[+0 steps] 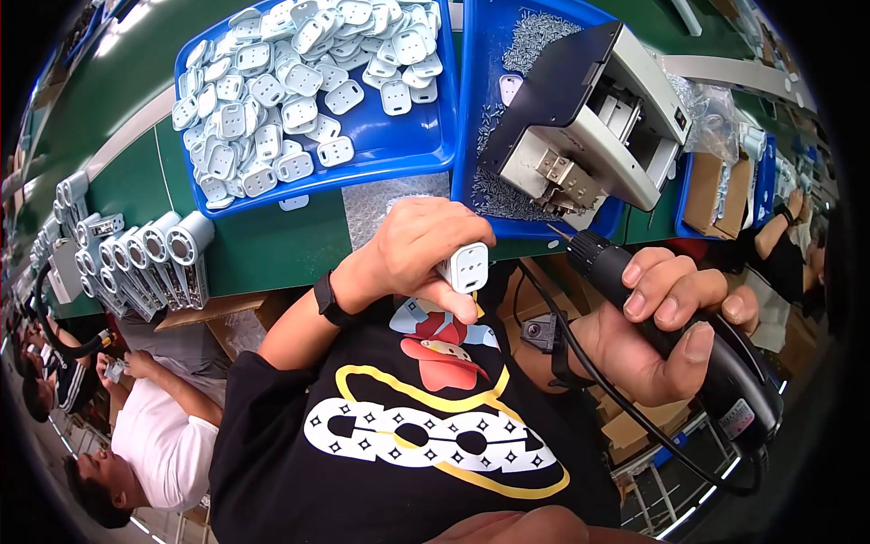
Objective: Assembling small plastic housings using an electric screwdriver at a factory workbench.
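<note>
Assembly appears partway: the white housing (447,269), clamped in the left hand (419,247), seems capped by its end plate (470,268), screw-driving likely remains, the right hand (648,349) grips a black screwdriver (600,263) apart from it, and loose plates (299,113) lie heaped beyond the left hand.

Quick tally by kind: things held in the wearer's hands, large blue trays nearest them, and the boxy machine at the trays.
Power screwdriver, in the right hand: 1
White housing, in the left hand: 1
Large blue trays: 2
Boxy machine: 1
Total: 5
</note>
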Demonstrator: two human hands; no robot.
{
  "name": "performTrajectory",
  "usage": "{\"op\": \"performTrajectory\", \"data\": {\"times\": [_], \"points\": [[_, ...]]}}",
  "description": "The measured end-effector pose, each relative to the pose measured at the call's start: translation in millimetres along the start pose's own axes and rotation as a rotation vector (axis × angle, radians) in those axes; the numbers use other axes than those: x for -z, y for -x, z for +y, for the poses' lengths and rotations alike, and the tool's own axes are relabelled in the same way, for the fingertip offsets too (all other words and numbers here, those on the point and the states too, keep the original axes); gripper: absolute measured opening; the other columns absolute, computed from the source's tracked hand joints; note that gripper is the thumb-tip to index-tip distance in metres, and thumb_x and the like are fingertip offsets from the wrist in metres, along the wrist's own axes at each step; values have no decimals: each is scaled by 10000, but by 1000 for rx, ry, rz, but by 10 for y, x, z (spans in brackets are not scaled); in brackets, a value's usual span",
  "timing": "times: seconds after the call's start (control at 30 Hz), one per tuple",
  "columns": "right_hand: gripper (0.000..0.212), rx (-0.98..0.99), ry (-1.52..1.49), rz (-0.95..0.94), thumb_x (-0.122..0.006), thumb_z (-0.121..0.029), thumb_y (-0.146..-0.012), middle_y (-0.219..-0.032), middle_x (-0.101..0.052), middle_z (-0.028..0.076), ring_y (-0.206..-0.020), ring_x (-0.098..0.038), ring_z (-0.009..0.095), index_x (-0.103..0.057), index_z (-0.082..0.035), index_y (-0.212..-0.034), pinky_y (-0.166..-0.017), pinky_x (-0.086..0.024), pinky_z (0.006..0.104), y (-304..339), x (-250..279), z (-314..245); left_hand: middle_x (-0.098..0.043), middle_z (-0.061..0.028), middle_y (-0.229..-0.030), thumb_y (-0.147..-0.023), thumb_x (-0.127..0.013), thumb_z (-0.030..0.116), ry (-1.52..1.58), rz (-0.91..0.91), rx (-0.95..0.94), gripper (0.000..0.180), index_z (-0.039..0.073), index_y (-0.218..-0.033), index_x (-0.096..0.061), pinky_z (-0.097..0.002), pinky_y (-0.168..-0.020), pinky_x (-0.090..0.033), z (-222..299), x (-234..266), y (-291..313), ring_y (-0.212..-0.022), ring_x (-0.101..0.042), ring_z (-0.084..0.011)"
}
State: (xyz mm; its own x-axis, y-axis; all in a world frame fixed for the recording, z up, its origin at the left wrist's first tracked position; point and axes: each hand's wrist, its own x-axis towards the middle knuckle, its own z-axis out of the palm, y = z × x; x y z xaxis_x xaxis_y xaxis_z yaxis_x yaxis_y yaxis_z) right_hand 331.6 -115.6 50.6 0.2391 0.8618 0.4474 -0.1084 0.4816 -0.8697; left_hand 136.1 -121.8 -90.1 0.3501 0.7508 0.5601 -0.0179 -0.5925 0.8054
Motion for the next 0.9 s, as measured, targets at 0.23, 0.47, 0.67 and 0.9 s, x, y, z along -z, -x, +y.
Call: {"op": "performTrajectory", "data": {"times": [0.23,0.47,0.67,0.9], "points": [[416,177,-105,-31,-658,-284,-952,-808,-553,80,-571,-549,193,-410,-56,-1196,-629,-514,385,113,-22,1,-682,-122,-830,-760,-656,761,10,-47,-46,862,-25,-1106,-590,-335,-587,-518,22,67,-21,-675,-674,-255],[542,558,-505,99,-771,-431,-882,-932,-556,64,-725,-589,189,-469,-75,-1158,-729,-481,365,531,-500,120,-641,-204,-1206,-832,-718,636,1094,-100,396,921,105,-1479,-332,-324,-689,-536,618,-154,-39,-785,-674,-204],[480,522,212,-363,-836,-221,-824,-1026,-564,106,-835,-632,274,-475,-109,-1121,-794,-543,443,783,-66,87,-467,-342,-1299,-899,-584,688,1338,60,344,645,198,-1282,-415,-305,-642,-570,680,-63,54,-751,-668,-239],[353,-320,1158,128,-671,-248,-939,-971,-688,191,-873,-695,316,-575,26,-1139,-811,-552,386,-30,1679,847,-489,-326,-1251,-940,-444,728,1148,196,206,608,186,-1214,-417,-262,-598,-559,468,63,400,-656,-645,-187]]}}
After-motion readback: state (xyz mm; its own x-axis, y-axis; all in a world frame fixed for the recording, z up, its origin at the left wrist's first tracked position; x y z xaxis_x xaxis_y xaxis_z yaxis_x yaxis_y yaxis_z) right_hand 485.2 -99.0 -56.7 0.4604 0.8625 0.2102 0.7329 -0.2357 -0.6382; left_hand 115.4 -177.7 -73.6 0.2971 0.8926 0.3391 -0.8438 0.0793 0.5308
